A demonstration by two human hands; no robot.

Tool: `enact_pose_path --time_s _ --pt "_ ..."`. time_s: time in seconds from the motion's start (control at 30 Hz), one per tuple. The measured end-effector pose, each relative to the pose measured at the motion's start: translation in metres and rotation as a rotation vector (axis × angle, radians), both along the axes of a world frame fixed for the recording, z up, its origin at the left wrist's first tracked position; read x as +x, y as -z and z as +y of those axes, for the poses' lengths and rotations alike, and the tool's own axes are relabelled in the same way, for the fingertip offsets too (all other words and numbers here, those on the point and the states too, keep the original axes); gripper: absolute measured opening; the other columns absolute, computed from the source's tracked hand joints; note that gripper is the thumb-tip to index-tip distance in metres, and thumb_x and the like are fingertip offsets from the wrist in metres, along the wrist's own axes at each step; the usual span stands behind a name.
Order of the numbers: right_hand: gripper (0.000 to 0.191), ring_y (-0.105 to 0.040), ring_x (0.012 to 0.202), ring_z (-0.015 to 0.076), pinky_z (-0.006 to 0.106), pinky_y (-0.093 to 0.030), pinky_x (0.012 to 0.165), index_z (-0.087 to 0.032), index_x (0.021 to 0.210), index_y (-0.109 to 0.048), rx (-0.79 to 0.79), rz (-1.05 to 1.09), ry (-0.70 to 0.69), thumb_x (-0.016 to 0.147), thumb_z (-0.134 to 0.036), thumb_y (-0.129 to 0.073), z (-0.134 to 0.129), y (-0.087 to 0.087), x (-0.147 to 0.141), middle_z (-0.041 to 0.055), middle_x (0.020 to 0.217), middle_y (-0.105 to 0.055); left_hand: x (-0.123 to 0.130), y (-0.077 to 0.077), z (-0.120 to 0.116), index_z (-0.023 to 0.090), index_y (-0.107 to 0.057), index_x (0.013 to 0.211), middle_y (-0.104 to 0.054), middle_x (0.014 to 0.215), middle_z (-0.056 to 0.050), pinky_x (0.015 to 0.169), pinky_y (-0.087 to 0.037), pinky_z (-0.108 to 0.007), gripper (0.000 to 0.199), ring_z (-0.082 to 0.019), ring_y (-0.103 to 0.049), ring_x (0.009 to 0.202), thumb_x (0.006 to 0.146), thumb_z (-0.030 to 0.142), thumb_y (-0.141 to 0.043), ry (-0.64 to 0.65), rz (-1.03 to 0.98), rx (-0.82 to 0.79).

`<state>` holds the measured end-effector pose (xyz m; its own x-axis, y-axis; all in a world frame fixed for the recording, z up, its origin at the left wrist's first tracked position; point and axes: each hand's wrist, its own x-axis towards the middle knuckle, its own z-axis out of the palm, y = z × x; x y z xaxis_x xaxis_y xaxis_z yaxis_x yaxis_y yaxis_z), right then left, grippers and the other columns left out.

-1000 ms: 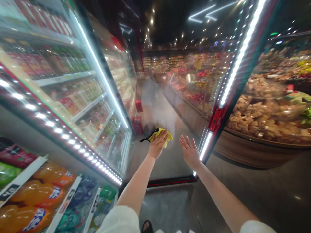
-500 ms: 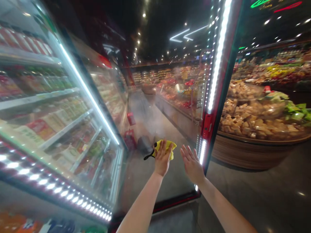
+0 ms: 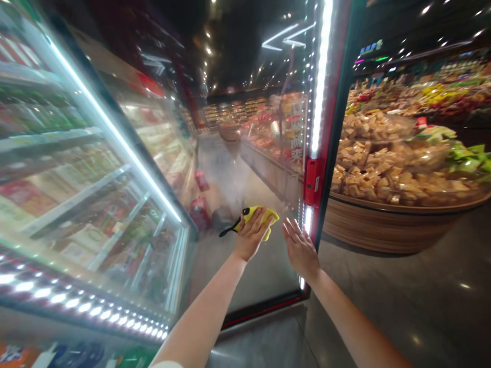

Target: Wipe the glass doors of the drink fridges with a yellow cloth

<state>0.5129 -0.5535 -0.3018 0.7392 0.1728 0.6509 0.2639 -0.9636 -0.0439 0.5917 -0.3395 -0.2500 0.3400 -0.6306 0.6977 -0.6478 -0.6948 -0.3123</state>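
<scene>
My left hand (image 3: 250,236) lies flat, fingers stretched out and unclenched, over a bright yellow cloth (image 3: 273,218), pinning it against a tall, clear glass door pane (image 3: 264,276). The cloth sits in the lower part of the pane, above its bottom edge and short of its right edge. I judge that the broad palm is what holds such a limp thing up on a steep surface, since fingertips alone would let it crumple. My right hand (image 3: 302,251) is free of any object, its fingers straight and close together, beside the pane's right edge towards the lower right corner; it probably steadies the door there, though I cannot tell how firmly it touches.

The cloth looks soft and pliant, its outline loosely folded, with a round black patch (image 3: 246,210) and a thin black loop (image 3: 229,228) trailing from its left end. The glass is smooth and shiny, with a milky haze above the cloth. Down its right edge runs a glowing white light strip (image 3: 318,92), broken by a hard, boxy red fitting (image 3: 312,183). Beyond that edge, lumpy tan goods in clear, glossy packs (image 3: 376,176) fill a rounded brown display stand (image 3: 379,225) with a wood-like grain
</scene>
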Motion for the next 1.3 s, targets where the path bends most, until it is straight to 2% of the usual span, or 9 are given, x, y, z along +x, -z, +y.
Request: enact_pose_path --time_s 0.1,0.2,0.37,0.57,0.77,0.93,1.13,1.2,1.3 --pt "0.071 -0.039 0.153 0.0285 0.055 -0.040 0.122 -0.017 0.162 -0.036 -0.033 0.024 -0.035 0.093 0.000 -0.040 -0.012 0.006 0.001 0.0078 0.165 -0.041 -0.008 0.016 -0.006 0.030 -0.055 0.148 -0.060 0.151 0.000 0.134 -0.009 -0.038 0.046 -0.013 -0.053 0.143 0.105 0.017 -0.048 0.094 0.036 0.131" --pt "0.070 -0.041 0.152 0.0283 0.054 -0.038 0.123 -0.017 0.161 -0.039 -0.069 0.031 -0.077 0.093 0.000 -0.040 -0.030 0.007 0.001 0.0086 0.165 -0.041 -0.009 0.010 -0.002 0.029 -0.060 0.143 -0.062 0.149 0.001 0.133 -0.017 -0.034 0.042 -0.011 -0.057 0.139 0.105 0.016 -0.047 0.143 0.073 0.210" --pt "0.067 -0.042 0.152 0.0268 0.050 -0.030 0.128 -0.016 0.159 -0.042 -0.051 0.003 -0.145 0.095 -0.001 -0.040 -0.056 0.008 0.005 0.0118 0.164 -0.042 0.002 -0.012 -0.031 0.026 -0.053 0.150 -0.056 0.155 -0.007 0.132 -0.021 -0.049 0.048 -0.020 -0.047 0.149 0.103 0.015 -0.051 0.074 0.092 0.154" --pt "0.056 -0.042 0.152 0.0246 0.053 -0.027 0.129 -0.020 0.153 -0.051 -0.054 -0.003 -0.198 0.099 -0.008 -0.040 -0.070 0.018 0.005 0.0079 0.160 -0.050 -0.002 0.002 -0.061 0.026 -0.052 0.151 -0.058 0.153 -0.008 0.130 -0.027 -0.049 0.050 -0.020 -0.048 0.148 0.103 0.013 -0.049 0.074 0.157 0.140" --pt "0.052 -0.040 0.152 0.0243 0.052 -0.015 0.132 -0.020 0.148 -0.057 -0.053 0.045 -0.154 0.100 -0.008 -0.040 -0.081 0.015 0.005 0.0076 0.160 -0.051 0.005 -0.008 -0.088 0.023 -0.050 0.153 -0.052 0.158 -0.008 0.133 -0.018 -0.050 0.049 -0.021 -0.037 0.155 0.105 0.018 -0.049 0.068 0.107 0.117" --pt "0.056 -0.041 0.152 0.0266 0.055 -0.021 0.131 -0.017 0.150 -0.055 -0.039 0.108 -0.171 0.096 -0.007 -0.048 -0.085 0.018 0.001 0.0099 0.156 -0.056 0.000 0.009 -0.100 0.020 -0.053 0.149 -0.057 0.154 -0.010 0.132 -0.022 -0.049 0.046 -0.019 -0.043 0.152 0.105 0.014 -0.046 0.065 0.116 0.128" --pt "0.059 -0.041 0.152 0.0270 0.056 -0.030 0.127 -0.014 0.152 -0.052 -0.052 0.093 -0.128 0.095 -0.002 -0.042 -0.092 0.021 -0.001 0.0122 0.156 -0.054 0.005 0.014 -0.110 0.021 -0.060 0.142 -0.054 0.157 -0.010 0.133 -0.019 -0.050 0.039 -0.021 -0.040 0.153 0.104 0.017 -0.049 0.052 0.104 0.136" --pt "0.060 -0.040 0.152 0.0280 0.056 -0.031 0.126 -0.013 0.153 -0.051 -0.052 0.092 -0.097 0.095 -0.002 -0.043 -0.093 0.027 -0.004 0.0135 0.159 -0.050 0.004 0.026 -0.108 0.022 -0.058 0.144 -0.055 0.156 -0.009 0.133 -0.016 -0.049 0.041 -0.020 -0.042 0.152 0.104 0.016 -0.050 0.045 0.062 0.120" --pt "0.059 -0.042 0.152 0.0288 0.057 -0.033 0.125 -0.013 0.153 -0.051 -0.067 0.104 -0.094 0.095 -0.003 -0.044 -0.094 0.039 -0.011 0.0142 0.160 -0.049 -0.003 0.052 -0.097 0.027 -0.061 0.139 -0.065 0.147 -0.001 0.134 -0.012 -0.036 0.039 -0.011 -0.058 0.139 0.103 0.015 -0.051 0.110 0.011 0.155"
